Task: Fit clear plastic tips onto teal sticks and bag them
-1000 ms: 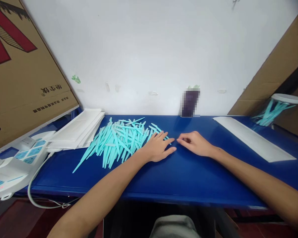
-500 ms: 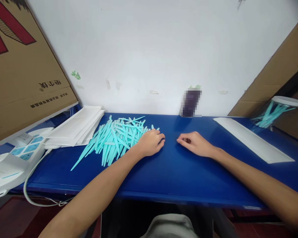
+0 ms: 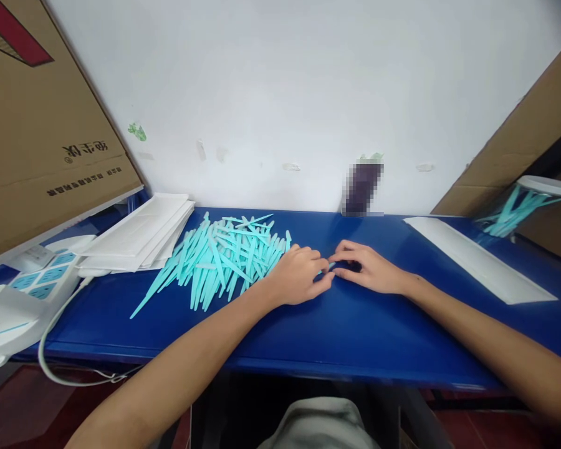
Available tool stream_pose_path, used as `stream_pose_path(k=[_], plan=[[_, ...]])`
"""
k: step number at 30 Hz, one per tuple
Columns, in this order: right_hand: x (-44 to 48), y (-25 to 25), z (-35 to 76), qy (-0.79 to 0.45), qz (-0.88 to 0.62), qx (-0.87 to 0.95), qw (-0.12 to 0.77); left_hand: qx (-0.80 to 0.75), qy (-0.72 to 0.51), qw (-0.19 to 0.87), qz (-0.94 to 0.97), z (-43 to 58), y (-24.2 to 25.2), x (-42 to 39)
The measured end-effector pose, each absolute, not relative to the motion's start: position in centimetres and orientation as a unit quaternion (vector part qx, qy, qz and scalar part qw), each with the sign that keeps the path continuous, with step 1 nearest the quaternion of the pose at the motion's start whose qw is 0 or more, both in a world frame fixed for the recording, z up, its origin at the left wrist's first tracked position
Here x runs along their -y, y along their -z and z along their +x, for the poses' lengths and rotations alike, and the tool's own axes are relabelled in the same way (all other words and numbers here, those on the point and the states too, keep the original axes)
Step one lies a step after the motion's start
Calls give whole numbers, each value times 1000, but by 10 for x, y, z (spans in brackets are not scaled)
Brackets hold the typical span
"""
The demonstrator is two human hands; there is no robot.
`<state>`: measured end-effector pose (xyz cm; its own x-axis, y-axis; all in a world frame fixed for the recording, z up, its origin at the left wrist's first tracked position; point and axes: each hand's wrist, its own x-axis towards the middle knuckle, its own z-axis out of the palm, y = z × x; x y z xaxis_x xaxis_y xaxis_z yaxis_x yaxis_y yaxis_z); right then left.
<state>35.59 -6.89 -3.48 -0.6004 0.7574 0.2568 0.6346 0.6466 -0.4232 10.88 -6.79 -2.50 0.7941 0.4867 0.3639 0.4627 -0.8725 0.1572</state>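
A heap of slim teal plastic sticks with paler ends [image 3: 224,259] lies on the blue table, left of the middle. My left hand [image 3: 299,274] is at the heap's right edge, its fingers closed on one teal stick [image 3: 330,267], mostly hidden by the hand. The stick's end pokes out to the right. There the thumb and forefinger of my right hand [image 3: 371,268] close around that tip. Both hands are low over the table, fingertips almost meeting.
White envelopes [image 3: 135,234] are stacked left of the heap, beside a white power strip [image 3: 51,280] with a cable. A long white tray-like strip [image 3: 481,262] lies at right. Behind it, a clear tub [image 3: 518,209] holds more teal sticks. Cardboard boxes [image 3: 42,125] flank the table.
My left hand has moved right, away from the heap, with a teal stick now showing in its fingers. My right hand's fingers have parted somewhat and come up to the stick's tip.
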Motion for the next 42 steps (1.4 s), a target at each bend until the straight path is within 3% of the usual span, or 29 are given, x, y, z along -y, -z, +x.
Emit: stream_pose_path(k=[11,18,23,28,33,38,42], plan=[[74,31,351,-185,-404,873,202,-291,-288,242,880,100,22,55],[74,31,349,-175,-398,881,187,-322,-270,106,901,92,22,38],[73,36,349,-140,-437,865,204,-370,-241,93,892,80,15,30],[72,39,348,-102,-452,852,242,-390,-234,-33,890,76,11,31],[78,35,343,-120,-416,884,178,-423,-186,-102,881,75,4,31],[81,32,332,-77,-433,889,126,-562,-166,-145,797,16,-28,-6],[72,21,307,-65,-458,884,68,-720,-109,-98,678,-77,-51,-47]])
